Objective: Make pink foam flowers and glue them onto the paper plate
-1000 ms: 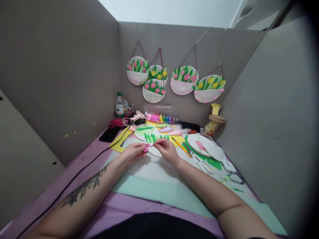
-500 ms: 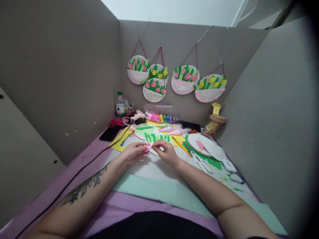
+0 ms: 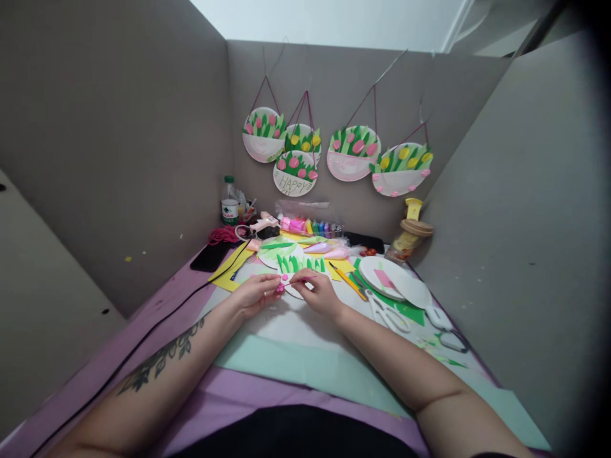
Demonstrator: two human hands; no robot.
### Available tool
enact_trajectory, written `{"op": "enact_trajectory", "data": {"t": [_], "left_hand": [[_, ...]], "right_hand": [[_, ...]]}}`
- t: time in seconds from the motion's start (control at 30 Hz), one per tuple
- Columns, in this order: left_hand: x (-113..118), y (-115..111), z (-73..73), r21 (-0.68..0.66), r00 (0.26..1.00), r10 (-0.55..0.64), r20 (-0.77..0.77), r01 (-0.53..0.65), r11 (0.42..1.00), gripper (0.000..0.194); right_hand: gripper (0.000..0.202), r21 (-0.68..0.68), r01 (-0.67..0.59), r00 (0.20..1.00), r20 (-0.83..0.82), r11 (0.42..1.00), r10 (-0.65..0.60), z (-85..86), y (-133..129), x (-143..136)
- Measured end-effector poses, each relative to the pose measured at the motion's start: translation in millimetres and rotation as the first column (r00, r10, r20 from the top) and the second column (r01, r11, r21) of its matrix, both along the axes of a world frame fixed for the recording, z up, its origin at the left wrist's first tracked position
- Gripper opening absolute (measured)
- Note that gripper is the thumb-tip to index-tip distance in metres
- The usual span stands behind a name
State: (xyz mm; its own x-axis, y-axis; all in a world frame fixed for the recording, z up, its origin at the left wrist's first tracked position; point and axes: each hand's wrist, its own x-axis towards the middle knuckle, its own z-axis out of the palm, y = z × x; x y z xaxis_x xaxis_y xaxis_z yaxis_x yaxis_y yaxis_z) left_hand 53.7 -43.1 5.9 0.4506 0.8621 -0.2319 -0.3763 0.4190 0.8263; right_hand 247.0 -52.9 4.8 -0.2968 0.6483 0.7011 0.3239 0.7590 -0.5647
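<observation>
Flower of pink colour is near the centre of the frame, pinched by the left hand. The right hand, a little farther from it, holds a thin pink stick, whose long axis runs leftward and slightly down.

On my feed I see a purple-covered bench carrying a mint sheet nearside of my right grip, and a black phone beyond and left of my left grip.
</observation>
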Motion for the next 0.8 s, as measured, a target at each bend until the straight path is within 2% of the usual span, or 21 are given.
{"op": "enact_trajectory", "data": {"t": [0.17, 0.37, 0.8], "left_hand": [[0.1, 1.0, -0.3, -0.040, 0.999, -0.018, 0.044, 0.020, 0.999, 0.016], [-1.8, 3.7, -5.7, -0.041, 0.999, -0.011, 0.050, 0.013, 0.999, 0.021], [-1.3, 3.9, -0.9, -0.105, 0.999, 0.000, 0.049, 0.005, 0.994, 0.023]], "right_hand": [[0.013, -0.011, 0.021, 1.000, -0.006, 1.000, -0.021, -0.1, 1.0, 0.8], [0.013, -0.009, 0.036, 0.999, 0.003, 0.999, -0.036, 1.1, 1.4, 1.4], [0.014, 0.009, -0.003, 1.000, 0.003, 1.000, 0.003, -0.8, 2.1, 2.9]]}}
